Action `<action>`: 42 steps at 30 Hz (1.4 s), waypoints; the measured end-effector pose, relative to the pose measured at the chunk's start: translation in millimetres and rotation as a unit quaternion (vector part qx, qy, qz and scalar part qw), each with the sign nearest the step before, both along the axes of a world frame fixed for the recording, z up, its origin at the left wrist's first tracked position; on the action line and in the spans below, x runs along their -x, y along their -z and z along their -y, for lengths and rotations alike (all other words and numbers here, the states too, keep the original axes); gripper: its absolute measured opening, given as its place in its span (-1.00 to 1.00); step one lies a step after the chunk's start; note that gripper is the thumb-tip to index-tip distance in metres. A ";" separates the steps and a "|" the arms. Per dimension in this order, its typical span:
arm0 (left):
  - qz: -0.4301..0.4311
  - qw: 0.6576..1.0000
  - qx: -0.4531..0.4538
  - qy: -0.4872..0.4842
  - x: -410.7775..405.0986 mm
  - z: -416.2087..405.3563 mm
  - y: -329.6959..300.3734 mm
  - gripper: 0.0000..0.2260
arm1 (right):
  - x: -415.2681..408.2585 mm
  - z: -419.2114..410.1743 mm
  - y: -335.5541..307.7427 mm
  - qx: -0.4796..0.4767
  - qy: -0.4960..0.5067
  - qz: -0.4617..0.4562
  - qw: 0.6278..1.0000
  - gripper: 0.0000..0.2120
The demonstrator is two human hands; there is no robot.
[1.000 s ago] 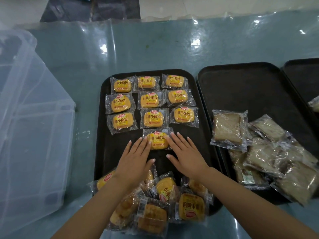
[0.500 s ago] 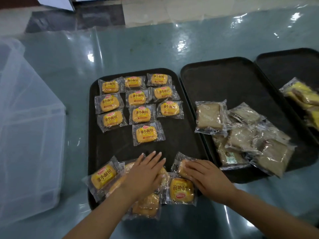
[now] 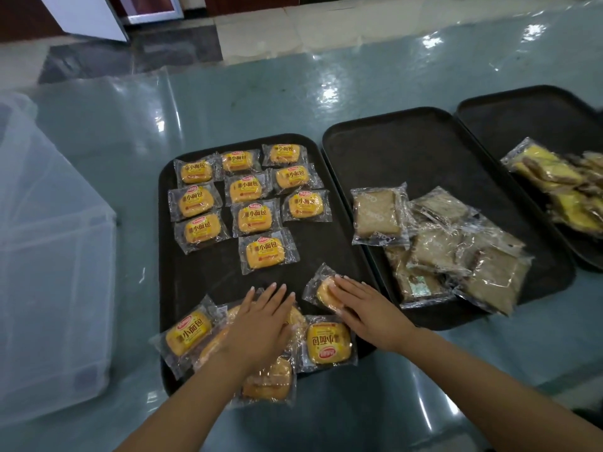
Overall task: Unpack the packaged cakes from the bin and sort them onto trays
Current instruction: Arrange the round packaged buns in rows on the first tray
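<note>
Ten yellow cakes (image 3: 250, 203) lie in neat rows toward the far edge of the left tray (image 3: 169, 288), label up, judged sorted; the left hand (image 3: 261, 324) rests flat, fingers straight, on the loose pile (image 3: 228, 340) at the near edge, hiding several packs; the right hand (image 3: 365, 308), fingers extended, presses one cake (image 3: 323, 290) as if to slide it into line; the bin (image 3: 55, 256) is cut off at the left.

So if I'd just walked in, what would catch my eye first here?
Probably the neat grid of yellow wrapped cakes on the far half of the left black plastic tray. Nearer, the left hand rests flat on a loose pile of them, and the right hand touches one packet. The middle black tray holds a heap of brown wrapped cakes.
</note>
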State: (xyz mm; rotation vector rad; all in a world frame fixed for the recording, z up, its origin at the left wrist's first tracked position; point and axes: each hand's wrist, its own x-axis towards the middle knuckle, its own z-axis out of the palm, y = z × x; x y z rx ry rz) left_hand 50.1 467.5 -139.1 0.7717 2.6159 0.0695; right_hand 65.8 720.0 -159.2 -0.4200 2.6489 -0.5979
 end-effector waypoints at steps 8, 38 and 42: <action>-0.001 1.000 -0.007 -0.027 5.8 2.7 -2.4 -0.23 | 10.9 16.1 -8.9 0.003 0.025 0.027 0.999 -0.35; -0.089 0.984 -0.115 -0.108 82.3 -27.1 7.7 -0.69 | 30.8 13.0 -2.5 -0.052 0.002 -0.192 0.980 -0.60; -0.108 0.985 -0.078 -0.107 76.3 -14.1 11.7 -0.56 | 33.2 20.6 5.7 -0.100 -0.026 -0.167 0.980 -0.58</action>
